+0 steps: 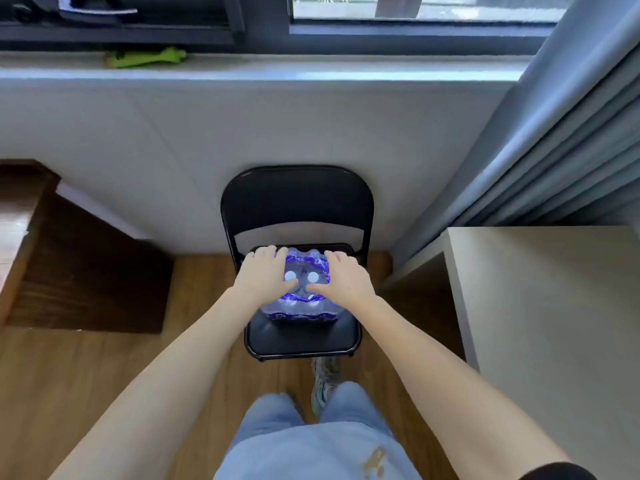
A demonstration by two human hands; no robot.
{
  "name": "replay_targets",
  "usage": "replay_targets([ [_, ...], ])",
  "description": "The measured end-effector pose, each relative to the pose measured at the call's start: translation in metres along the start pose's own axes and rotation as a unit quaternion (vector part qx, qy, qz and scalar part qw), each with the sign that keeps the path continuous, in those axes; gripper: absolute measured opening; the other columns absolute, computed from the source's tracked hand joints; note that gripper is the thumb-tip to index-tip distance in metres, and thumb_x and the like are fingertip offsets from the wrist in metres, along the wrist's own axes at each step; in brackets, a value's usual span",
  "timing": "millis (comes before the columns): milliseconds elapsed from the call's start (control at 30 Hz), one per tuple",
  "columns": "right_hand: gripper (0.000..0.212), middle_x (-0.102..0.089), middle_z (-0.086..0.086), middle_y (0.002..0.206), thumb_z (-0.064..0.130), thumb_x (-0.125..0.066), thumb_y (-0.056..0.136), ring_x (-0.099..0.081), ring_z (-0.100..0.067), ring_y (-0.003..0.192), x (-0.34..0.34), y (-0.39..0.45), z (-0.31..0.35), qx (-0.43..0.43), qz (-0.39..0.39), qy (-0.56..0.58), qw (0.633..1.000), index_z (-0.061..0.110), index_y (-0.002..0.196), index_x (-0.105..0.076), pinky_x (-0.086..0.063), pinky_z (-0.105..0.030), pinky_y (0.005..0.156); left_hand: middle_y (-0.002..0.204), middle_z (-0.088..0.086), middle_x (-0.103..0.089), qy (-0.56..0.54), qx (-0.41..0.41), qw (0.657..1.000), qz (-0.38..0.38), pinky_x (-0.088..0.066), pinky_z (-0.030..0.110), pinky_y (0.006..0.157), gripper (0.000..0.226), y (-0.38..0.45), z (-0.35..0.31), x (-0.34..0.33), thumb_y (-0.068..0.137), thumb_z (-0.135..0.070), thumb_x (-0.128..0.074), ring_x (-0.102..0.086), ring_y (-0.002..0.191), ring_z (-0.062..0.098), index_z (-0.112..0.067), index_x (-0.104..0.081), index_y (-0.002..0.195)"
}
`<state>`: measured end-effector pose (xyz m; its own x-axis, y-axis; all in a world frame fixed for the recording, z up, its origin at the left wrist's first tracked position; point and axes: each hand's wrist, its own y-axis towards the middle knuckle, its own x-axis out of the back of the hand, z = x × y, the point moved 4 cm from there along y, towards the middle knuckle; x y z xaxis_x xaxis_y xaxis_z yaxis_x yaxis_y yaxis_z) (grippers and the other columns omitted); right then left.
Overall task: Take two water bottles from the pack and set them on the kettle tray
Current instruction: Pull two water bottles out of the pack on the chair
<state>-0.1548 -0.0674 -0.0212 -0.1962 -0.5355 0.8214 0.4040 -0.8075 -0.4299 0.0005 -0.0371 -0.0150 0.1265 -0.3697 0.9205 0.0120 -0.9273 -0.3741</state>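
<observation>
Both hands, left (265, 273) and right (341, 277), lie spread, seemingly ungripping, on the pack (304, 289) atop a black chair (298, 336) below the window (415, 15)

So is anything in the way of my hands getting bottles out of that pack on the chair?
Only the wrap: left hand and right hand rest on the pack, whose clear plastic film seems to cover the caps. Nothing else intervenes.

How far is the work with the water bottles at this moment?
Nothing looks done: no bottle is out yet. In hand: the left hand and right hand rest on the plastic-wrapped pack of clear water bottles on the black folding chair. Left: take two bottles and carry them to the kettle tray, not in view.
</observation>
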Motion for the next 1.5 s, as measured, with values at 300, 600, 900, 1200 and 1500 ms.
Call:
replay_targets([
  [300,0.064,-0.054,-0.006,0.134,0.053,-0.060,0.084,-0.056,-0.024,0.116,-0.045,0.057,-0.014,-0.023,0.030,0.007,0.999,0.020,0.135,-0.042,-0.052,-0.034,0.087,0.125,0.007,-0.059,-0.050,0.024,0.998,0.035,-0.052,0.035,0.084,0.056,0.047,0.012,-0.055,0.087,-0.044,-0.053,-0.058,0.106,0.025,-0.017,-0.044,0.135],
  [600,0.055,-0.053,-0.007,0.137,0.043,-0.057,0.089,-0.053,-0.026,0.122,-0.108,0.113,-0.032,-0.062,0.039,0.012,0.997,0.020,0.137,-0.043,-0.049,-0.037,0.092,0.125,0.009,-0.059,-0.033,0.011,0.997,0.071,-0.051,0.037,0.078,0.043,0.097,0.028,-0.130,0.093,-0.033,-0.045,-0.060,0.107,0.027,-0.018,-0.045,0.133],
  [900,0.034,-0.064,-0.012,0.115,0.024,-0.049,0.093,-0.064,-0.030,0.101,-0.150,0.144,-0.040,-0.006,0.059,-0.121,0.991,0.015,0.126,-0.045,-0.048,-0.033,0.067,0.101,0.009,-0.064,0.040,0.011,0.992,0.122,-0.052,0.035,0.063,0.037,0.124,0.030,-0.185,0.088,-0.014,-0.048,-0.066,0.083,0.027,-0.014,-0.038,0.124],
  [1200,0.028,-0.064,-0.018,0.106,0.016,-0.046,0.093,-0.063,-0.037,0.094,-0.150,0.152,-0.043,-0.022,0.114,-0.042,0.992,0.010,0.120,-0.050,-0.041,-0.039,0.069,0.109,0.010,-0.065,-0.018,0.012,0.993,0.112,-0.051,0.035,0.069,0.042,0.132,0.029,-0.181,0.089,-0.016,-0.049,-0.065,0.094,0.028,-0.017,-0.040,0.130],
  [1500,0.028,-0.062,-0.006,0.086,0.026,-0.058,0.083,-0.058,-0.025,0.075,-0.074,0.123,-0.022,-0.014,0.025,0.017,0.999,0.016,0.108,-0.054,-0.044,-0.030,0.061,0.062,-0.003,-0.045,-0.061,-0.005,0.998,0.034,-0.030,0.031,0.054,0.024,0.110,0.030,-0.094,0.079,-0.025,-0.050,-0.046,0.064,0.023,-0.017,-0.051,0.102],
])
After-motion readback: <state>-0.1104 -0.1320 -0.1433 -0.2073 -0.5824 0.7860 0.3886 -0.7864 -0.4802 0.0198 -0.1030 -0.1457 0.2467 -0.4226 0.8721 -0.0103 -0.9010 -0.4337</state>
